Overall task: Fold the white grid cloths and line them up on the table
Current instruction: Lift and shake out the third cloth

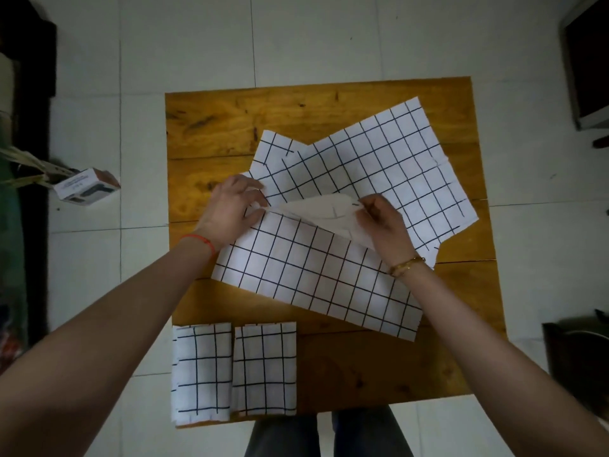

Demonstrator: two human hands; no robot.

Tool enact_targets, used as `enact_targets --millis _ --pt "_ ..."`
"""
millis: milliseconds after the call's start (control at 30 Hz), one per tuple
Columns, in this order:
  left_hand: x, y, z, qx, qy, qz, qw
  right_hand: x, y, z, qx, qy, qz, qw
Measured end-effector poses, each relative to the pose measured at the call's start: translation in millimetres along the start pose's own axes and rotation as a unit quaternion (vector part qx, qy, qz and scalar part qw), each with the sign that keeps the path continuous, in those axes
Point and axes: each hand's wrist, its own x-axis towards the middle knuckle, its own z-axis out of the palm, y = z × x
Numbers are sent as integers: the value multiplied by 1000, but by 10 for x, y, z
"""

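Two folded white grid cloths (201, 371) (264, 368) lie side by side at the wooden table's (217, 127) near left edge. An unfolded grid cloth (316, 282) lies slanted across the middle. Beneath it, further back and to the right, another open grid cloth (395, 166) lies spread. My left hand (232, 206) grips the upper left edge of the middle cloth. My right hand (382, 222) pinches that cloth's upper corner, which is turned over and shows its plain underside (324, 209).
The table stands on a pale tiled floor. A small cardboard box (86, 187) lies on the floor to the left, beside dark furniture. Dark objects sit at the right edge. My legs show below the table's near edge.
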Motion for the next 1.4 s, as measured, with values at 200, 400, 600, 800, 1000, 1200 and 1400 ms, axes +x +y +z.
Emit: enact_targets --millis 200,400,600,800,1000,1200,1400 --pt "117 220 -213 -18 16 -21 999 20 -175 -287 -40 -21 30 999" --pt "68 417 -569 -37 24 -4 999 -15 -423 -434 -178 39 -82 980" --pt "-75 651 -1045 -38 40 -3 998 -149 -839 -781 -209 73 -132 966" --pt "-315 934 -1477 -15 81 -10 997 -405 -1249 -1214 -245 72 -117 960" --pt "-578 1250 -1866 -20 152 0 988 -685 -1448 -1669 -310 87 -155 934" --pt "-843 1679 -2144 -53 208 -2 977 -990 -1619 -1993 -379 110 -166 904" --pt "-1155 2078 -2390 -79 213 3 974 -1320 -1814 -2230 -397 83 -175 897"
